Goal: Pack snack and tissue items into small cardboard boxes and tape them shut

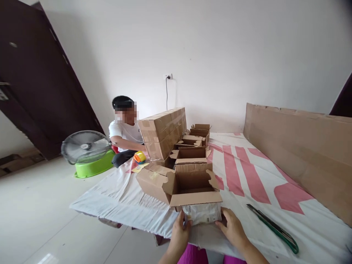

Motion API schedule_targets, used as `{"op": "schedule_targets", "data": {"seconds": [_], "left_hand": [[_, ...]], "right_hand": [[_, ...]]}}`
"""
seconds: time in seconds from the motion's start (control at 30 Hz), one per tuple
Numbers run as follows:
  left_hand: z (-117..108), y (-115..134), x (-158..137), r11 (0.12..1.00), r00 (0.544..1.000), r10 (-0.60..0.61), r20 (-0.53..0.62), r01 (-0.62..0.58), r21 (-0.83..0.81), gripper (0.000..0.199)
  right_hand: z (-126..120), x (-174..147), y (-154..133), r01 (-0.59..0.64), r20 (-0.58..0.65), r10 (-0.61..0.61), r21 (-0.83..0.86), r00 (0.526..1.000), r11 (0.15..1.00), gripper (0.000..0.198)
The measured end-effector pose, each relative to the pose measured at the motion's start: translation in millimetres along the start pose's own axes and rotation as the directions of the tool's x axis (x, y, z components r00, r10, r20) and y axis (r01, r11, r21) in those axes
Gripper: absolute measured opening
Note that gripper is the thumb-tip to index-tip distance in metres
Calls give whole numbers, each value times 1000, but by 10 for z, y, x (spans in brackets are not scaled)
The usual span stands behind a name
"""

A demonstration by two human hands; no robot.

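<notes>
A whitish, crinkled plastic packet with faint printing (202,214) is held between my hands near the table's front edge. My left hand (180,231) grips its left end, thumb on the near side. At the other end, my right hand (232,225) pinches the right side. Just beyond the packet stands an open cardboard box (196,198), its front flap folded outward above the packet. The packet's underside is hidden. To the right of my right hand lies a green utility knife (275,229).
Behind the near box runs a row of open cartons (191,160). A closed box (154,181) and stacked taped boxes (165,128) stand left. A person in a white shirt (125,134) sits beyond. A tall cardboard sheet (297,154) edges the right; a fan (86,146) rests on a green tub (95,168).
</notes>
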State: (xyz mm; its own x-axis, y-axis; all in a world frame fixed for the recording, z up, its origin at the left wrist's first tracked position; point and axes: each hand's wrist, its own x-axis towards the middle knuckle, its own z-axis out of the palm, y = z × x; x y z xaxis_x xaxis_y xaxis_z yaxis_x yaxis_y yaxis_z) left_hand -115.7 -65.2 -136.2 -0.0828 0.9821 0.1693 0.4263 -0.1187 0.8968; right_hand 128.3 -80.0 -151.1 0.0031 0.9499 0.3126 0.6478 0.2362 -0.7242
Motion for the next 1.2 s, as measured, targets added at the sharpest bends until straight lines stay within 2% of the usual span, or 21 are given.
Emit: {"op": "schedule_targets", "data": {"seconds": [0.13, 0.23, 0.33, 0.4, 0.53, 0.6, 0.73, 0.87, 0.97, 1.07, 1.13, 1.2], "left_hand": [[61, -164, 48, 998, 989, 50, -136, -56, -41, 42], [59, -257, 94, 978, 984, -26, -175, -12, -208, 48], [-11, -289, 156, 939, 988, -103, -115, 58, -340, 57], [-78, -274, 207, 947, 993, -111, -39, 94, -308, 58], [-151, -198, 294, 968, 990, -59, 130, 89, -236, 49], [-134, -167, 324, 963, 990, -11, 139, 48, -266, 45], [-63, -169, 393, 957, 999, 33, 15, -27, -289, 41], [-22, -231, 424, 978, 989, -51, -142, 20, -207, 44], [-1, -262, 368, 985, 977, -72, -198, 39, -166, 44], [25, -258, 265, 999, 963, 11, -268, -22, -40, 38], [44, -243, 185, 993, 937, 101, -336, -76, 88, 32], [68, -221, 101, 977, 931, 177, -318, -126, 173, 25]], "right_hand": [[-61, -1, -82, -15, 26, 14, 11, 1000, 1000, 34], [-73, -13, -133, -17, 26, 17, 4, 1000, 1000, 31], [-64, -22, -152, 2, 26, -2, -21, 1000, 1000, 30], [-57, -19, -149, 15, 29, -14, -15, 999, 1000, 34], [-47, -19, -132, 9, 17, -10, 6, 1000, 1000, 36], [-39, -25, -124, 6, 5, -6, 8, 1000, 1000, 30], [-4, -32, -79, 29, -17, -28, 14, 999, 999, 24], [35, -34, -17, 56, -29, -56, 12, 998, 998, 35], [37, -36, -12, 53, -21, -53, 5, 998, 999, 33], [18, -32, -49, 39, 0, -39, -21, 999, 999, 27], [2, -26, -82, 34, 18, -33, -43, 999, 999, 24], [-14, -21, -114, 31, 32, -30, -58, 999, 998, 21]]}}
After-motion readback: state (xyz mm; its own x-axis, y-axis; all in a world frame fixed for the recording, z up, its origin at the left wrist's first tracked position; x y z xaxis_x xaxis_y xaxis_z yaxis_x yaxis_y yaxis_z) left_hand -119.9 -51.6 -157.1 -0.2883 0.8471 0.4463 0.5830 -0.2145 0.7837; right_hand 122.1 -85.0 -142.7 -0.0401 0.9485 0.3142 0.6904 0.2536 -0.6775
